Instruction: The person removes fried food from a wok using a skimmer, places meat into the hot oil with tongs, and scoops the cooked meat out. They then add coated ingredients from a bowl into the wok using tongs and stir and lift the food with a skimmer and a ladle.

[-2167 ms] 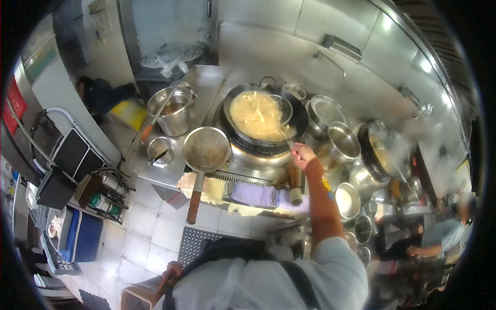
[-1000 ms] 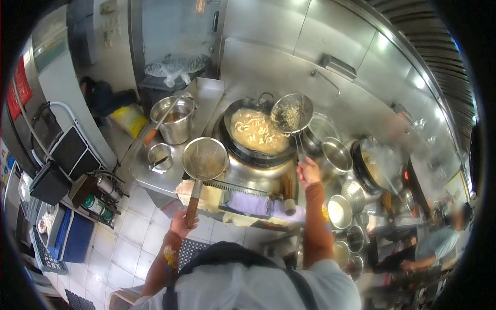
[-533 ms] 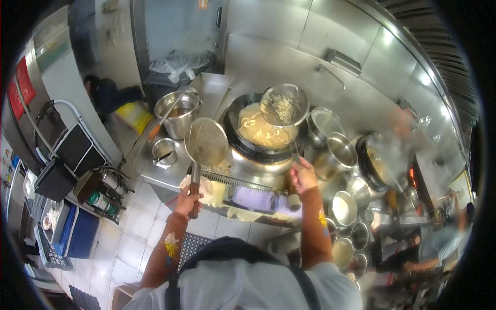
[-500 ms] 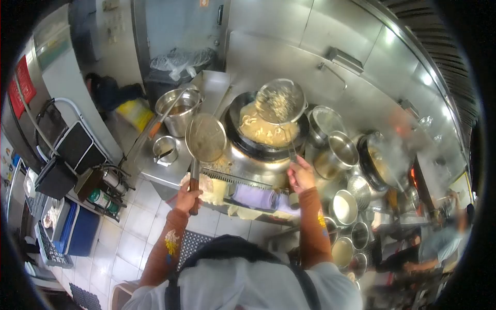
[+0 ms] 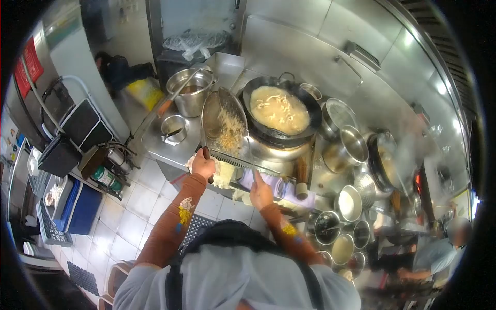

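My left hand (image 5: 203, 164) is closed round the wooden handle of a mesh strainer (image 5: 209, 116). My right hand (image 5: 261, 191) grips the metal handle of a second strainer (image 5: 230, 102), which is tipped up beside and partly over the first one. Small pale bits of food (image 5: 230, 130) lie between the two, left of the wok. The black wok (image 5: 311, 106) on the burner holds cloudy, light brown liquid (image 5: 279, 110) with pale strips in it.
A steel pot (image 5: 191, 103) with a ladle and a small cup (image 5: 173, 128) stand at the left. Folded cloths (image 5: 269, 187) and a bamboo brush (image 5: 301, 181) line the front edge. Pots (image 5: 347, 203) and a second, steaming wok (image 5: 381, 163) are at right, near another person (image 5: 436, 256).
The right-hand strainer has swung left from above the wok to the left-hand strainer and tipped, with food bits now beneath it. My right hand has moved left and lower.
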The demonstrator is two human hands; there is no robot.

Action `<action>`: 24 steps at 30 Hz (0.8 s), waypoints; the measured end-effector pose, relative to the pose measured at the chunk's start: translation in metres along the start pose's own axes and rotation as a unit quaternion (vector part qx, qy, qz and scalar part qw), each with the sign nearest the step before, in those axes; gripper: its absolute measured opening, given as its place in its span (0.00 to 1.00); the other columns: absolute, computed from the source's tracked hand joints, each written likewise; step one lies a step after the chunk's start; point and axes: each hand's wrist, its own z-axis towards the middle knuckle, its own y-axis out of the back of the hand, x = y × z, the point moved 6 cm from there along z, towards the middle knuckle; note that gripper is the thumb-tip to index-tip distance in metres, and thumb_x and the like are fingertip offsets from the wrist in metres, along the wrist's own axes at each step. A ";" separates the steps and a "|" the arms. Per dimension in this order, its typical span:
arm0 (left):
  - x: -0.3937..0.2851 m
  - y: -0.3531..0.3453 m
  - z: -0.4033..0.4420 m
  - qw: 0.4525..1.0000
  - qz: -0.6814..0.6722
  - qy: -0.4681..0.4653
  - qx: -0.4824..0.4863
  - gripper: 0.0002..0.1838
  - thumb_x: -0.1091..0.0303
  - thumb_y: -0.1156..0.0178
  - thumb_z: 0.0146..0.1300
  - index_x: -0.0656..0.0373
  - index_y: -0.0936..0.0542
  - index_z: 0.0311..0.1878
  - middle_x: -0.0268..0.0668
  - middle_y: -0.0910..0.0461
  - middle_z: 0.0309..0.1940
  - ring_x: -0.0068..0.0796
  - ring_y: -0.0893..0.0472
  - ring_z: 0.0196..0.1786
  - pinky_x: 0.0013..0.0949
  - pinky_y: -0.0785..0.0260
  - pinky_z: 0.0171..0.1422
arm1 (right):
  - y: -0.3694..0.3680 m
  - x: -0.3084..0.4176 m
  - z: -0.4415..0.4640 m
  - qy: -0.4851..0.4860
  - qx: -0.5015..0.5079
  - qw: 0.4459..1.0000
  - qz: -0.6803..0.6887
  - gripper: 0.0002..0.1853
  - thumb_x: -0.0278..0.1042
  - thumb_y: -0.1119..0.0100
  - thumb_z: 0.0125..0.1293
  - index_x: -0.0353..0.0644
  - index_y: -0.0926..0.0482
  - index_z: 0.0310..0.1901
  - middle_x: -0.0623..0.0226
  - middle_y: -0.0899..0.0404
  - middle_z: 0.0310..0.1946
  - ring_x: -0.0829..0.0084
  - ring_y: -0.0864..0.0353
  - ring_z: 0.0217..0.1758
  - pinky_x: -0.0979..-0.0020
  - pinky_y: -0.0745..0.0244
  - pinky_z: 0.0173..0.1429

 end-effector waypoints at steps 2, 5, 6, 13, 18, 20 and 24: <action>0.022 -0.009 0.011 0.996 0.063 -0.064 -0.014 0.22 0.74 0.50 0.52 0.63 0.29 0.54 0.44 0.26 0.30 0.38 0.23 0.20 0.37 0.30 0.24 | -0.014 -0.024 -0.004 0.023 -0.019 0.999 -0.033 0.25 0.27 0.51 0.63 0.41 0.32 0.64 0.39 0.23 0.27 0.40 0.21 0.31 0.50 0.25 0.37; -0.004 -0.012 -0.013 0.999 0.011 0.001 0.041 0.21 0.73 0.50 0.52 0.63 0.29 0.52 0.45 0.25 0.30 0.41 0.22 0.22 0.40 0.30 0.25 | -0.011 -0.033 -0.005 0.020 -0.009 0.998 -0.053 0.26 0.29 0.51 0.63 0.47 0.35 0.65 0.41 0.22 0.26 0.39 0.21 0.30 0.46 0.27 0.38; 0.008 -0.010 -0.006 0.998 0.042 -0.036 0.009 0.20 0.73 0.49 0.52 0.63 0.29 0.51 0.44 0.25 0.30 0.39 0.22 0.22 0.39 0.31 0.24 | -0.011 -0.033 -0.006 0.012 0.003 0.999 -0.052 0.27 0.30 0.51 0.63 0.50 0.36 0.66 0.41 0.22 0.26 0.39 0.22 0.31 0.44 0.27 0.39; 0.002 0.000 -0.024 0.992 -0.103 0.036 0.061 0.24 0.77 0.46 0.54 0.60 0.30 0.58 0.33 0.29 0.29 0.24 0.27 0.21 0.29 0.31 0.21 | 0.005 -0.034 -0.005 0.053 -0.055 0.997 -0.017 0.25 0.24 0.48 0.61 0.41 0.30 0.62 0.39 0.22 0.28 0.42 0.20 0.32 0.50 0.24 0.37; 0.024 0.011 -0.034 0.967 -0.187 0.101 0.139 0.26 0.77 0.43 0.55 0.60 0.32 0.60 0.41 0.23 0.36 0.29 0.24 0.21 0.30 0.30 0.21 | 0.102 0.015 0.005 0.065 -0.093 0.993 -0.023 0.23 0.22 0.46 0.60 0.37 0.28 0.59 0.41 0.21 0.30 0.46 0.17 0.33 0.53 0.22 0.37; 0.045 0.017 -0.034 0.962 -0.186 0.123 0.157 0.26 0.77 0.45 0.57 0.59 0.33 0.61 0.42 0.22 0.38 0.29 0.24 0.22 0.29 0.30 0.21 | 0.148 0.023 0.012 0.082 -0.116 0.984 -0.107 0.23 0.22 0.46 0.59 0.38 0.28 0.59 0.42 0.21 0.30 0.45 0.18 0.33 0.55 0.21 0.37; 0.079 0.019 -0.031 0.949 -0.208 0.153 0.182 0.24 0.75 0.48 0.60 0.59 0.33 0.61 0.44 0.20 0.41 0.28 0.24 0.24 0.29 0.29 0.21 | 0.175 -0.011 0.053 -0.008 -0.038 0.966 -0.257 0.25 0.27 0.48 0.58 0.41 0.29 0.60 0.45 0.19 0.30 0.44 0.19 0.36 0.50 0.23 0.42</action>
